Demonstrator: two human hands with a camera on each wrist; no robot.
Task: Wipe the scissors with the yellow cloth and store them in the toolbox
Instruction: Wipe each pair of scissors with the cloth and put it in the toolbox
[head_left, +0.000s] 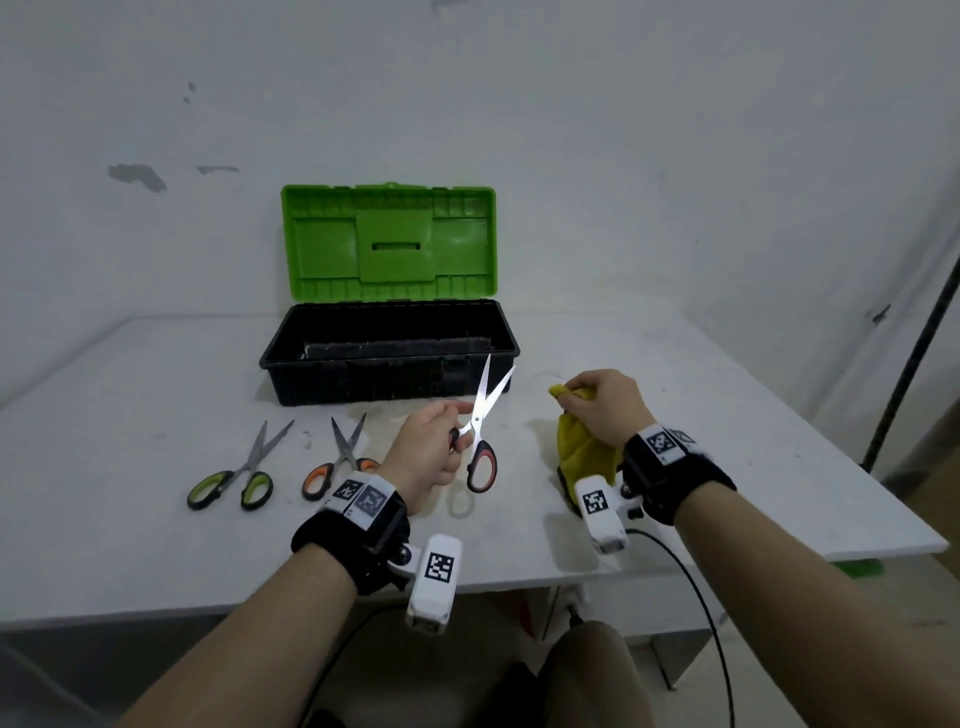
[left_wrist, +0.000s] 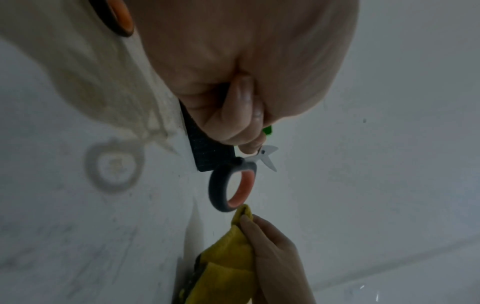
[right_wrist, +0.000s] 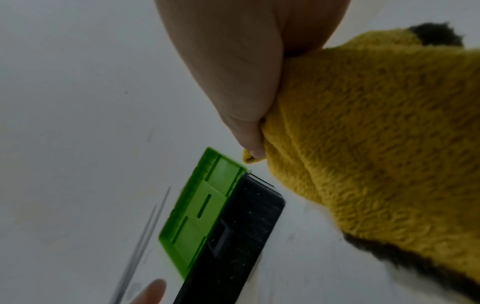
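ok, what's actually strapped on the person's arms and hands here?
Bare forearms, no sleeves or gloves. Left hand and right hand each have a black wrist strap with white square-code tags, plus a white camera block with its own code tag. Black cables trail down.

Toolbox (head_left: 389, 353) sits on the table (head_left: 156, 519) straight ahead, lid (head_left: 389, 241) raised behind it. Two scissors lie in front of it to the left, side by side: one pair (head_left: 244, 473) far left, another (head_left: 340, 457) beside my left hand (head_left: 426, 452). That hand holds a third pair (head_left: 480, 431) before the toolbox. My right hand (head_left: 605, 405), further right, holds the cloth (head_left: 584, 447).
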